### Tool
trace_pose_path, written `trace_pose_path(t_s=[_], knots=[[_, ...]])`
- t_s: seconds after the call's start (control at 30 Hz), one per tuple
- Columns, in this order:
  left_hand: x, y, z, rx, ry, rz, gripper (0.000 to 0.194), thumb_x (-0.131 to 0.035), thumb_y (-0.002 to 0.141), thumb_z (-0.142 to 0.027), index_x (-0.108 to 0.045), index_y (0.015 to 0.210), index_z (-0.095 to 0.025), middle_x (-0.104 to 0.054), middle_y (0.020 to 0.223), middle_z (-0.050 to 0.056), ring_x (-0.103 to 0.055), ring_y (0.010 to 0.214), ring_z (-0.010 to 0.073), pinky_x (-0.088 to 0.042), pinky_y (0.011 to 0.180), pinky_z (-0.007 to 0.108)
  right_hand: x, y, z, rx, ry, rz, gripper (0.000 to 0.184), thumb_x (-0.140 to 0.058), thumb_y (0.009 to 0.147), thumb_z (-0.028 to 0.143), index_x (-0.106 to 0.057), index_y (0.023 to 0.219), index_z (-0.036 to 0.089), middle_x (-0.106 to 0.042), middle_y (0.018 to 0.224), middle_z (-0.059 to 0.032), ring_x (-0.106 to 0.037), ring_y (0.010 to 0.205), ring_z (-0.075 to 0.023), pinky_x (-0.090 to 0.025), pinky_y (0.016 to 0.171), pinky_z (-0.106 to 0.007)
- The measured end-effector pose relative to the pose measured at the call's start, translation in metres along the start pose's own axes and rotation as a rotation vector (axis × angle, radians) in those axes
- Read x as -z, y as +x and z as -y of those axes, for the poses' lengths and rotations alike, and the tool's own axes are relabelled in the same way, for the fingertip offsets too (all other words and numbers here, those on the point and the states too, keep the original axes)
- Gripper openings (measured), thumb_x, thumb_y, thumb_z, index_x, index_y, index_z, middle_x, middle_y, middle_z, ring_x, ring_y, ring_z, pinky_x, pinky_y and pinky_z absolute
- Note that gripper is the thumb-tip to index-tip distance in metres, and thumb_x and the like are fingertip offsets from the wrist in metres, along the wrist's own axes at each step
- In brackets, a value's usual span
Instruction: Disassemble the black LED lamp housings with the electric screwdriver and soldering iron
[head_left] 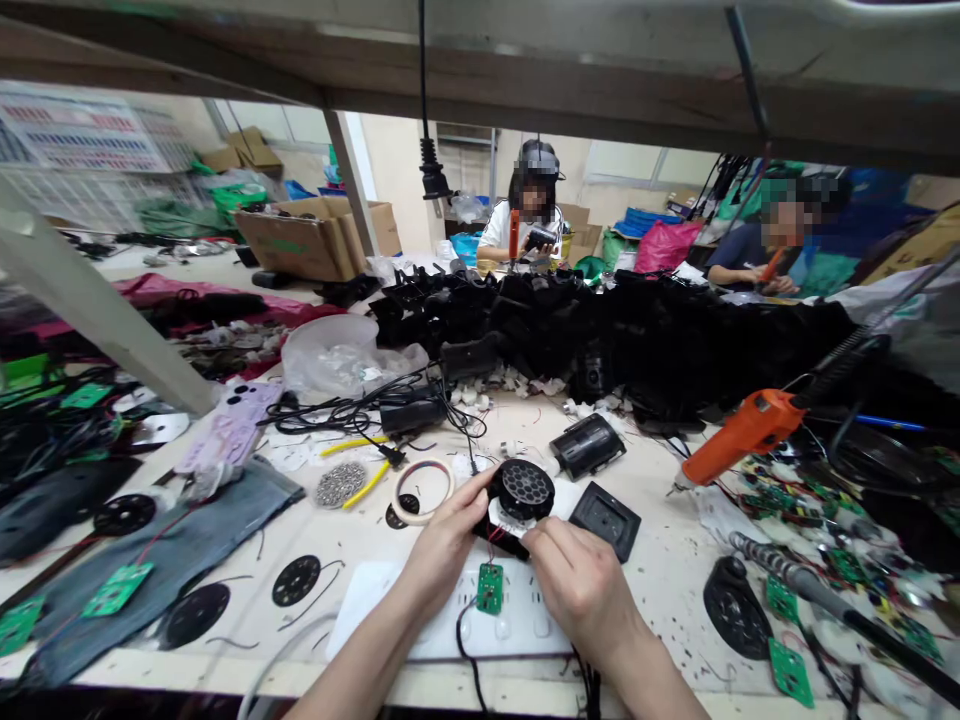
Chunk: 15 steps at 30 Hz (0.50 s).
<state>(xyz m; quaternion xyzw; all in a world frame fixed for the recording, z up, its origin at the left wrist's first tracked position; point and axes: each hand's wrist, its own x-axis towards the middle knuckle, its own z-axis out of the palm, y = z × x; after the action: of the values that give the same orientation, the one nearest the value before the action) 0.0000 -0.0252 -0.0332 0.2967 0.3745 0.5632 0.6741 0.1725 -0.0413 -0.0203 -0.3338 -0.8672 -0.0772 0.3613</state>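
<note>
My left hand (pixel 446 535) is wrapped round the side of a black housing with a round honeycomb grille (pixel 527 488) on top. At its lower right edge my right hand (pixel 581 580) is closed in a pinch, close to a small white piece (pixel 510 522) below the grille. What the right fingertips hold is hidden. Thin red wires run from the housing to a green circuit board (pixel 490 588), which lies over a white power strip (pixel 367 600). A black square frame (pixel 606 520) rests to the right of the housing, and a black cylindrical casing (pixel 589 445) lies behind it.
An orange electric screwdriver (pixel 742 440) hangs at the right, above heaped wired boards. A tape roll (pixel 422 492), a pile of screws (pixel 341 485) and yellow-handled pliers (pixel 367 485) lie left of centre. Black parts (pixel 510 310) are piled behind. Two people sit across the bench.
</note>
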Motion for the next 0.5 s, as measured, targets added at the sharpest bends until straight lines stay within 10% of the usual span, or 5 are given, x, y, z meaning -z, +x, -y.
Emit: trace_pose_path(t_s=[0.5], knots=[[0.0084,-0.0006,-0.0002,-0.062,0.395,-0.094,0.043,-0.069,0.072,-0.036,-0.067,0.111,-0.018,-0.067,0.123,0.01,-0.058,0.117,0.028,-0.042,0.103,0.04,-0.0075,-0.0045,0.0041,-0.03,-0.116,0.111,0.036,-0.036,0.093,0.003,-0.053,0.065,0.018,-0.051,0.063,-0.0016,-0.046,0.055,-0.0147,-0.034,0.051,-0.028]])
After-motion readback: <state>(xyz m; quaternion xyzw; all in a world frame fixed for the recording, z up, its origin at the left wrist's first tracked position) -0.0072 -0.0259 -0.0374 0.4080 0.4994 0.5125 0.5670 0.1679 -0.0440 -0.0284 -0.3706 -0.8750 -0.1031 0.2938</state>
